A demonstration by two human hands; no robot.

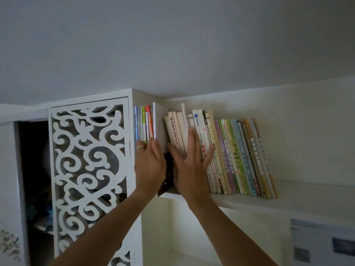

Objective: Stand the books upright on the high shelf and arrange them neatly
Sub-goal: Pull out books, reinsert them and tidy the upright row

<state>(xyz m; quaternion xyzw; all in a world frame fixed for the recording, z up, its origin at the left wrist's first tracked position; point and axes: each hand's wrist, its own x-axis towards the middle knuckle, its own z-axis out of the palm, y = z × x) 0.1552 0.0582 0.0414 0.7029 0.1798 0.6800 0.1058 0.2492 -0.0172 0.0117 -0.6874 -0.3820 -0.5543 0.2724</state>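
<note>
Fingers (192,137) of the right hand (189,164) lie straight, pressing leaning books (226,150) upright on the high shelf (249,202); left hand (148,162), fingers extended, steadies the left group (144,123).

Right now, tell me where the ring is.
In the head view, the ring sits on a finger of the left hand, left of centre, beside the cabinet's carved door.

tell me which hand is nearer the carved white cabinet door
Left. The left hand presses the upright books beside the carved white cabinet door, close to its right edge. The right hand lies flat on the leaning books further right, clearly farther from it.
</note>
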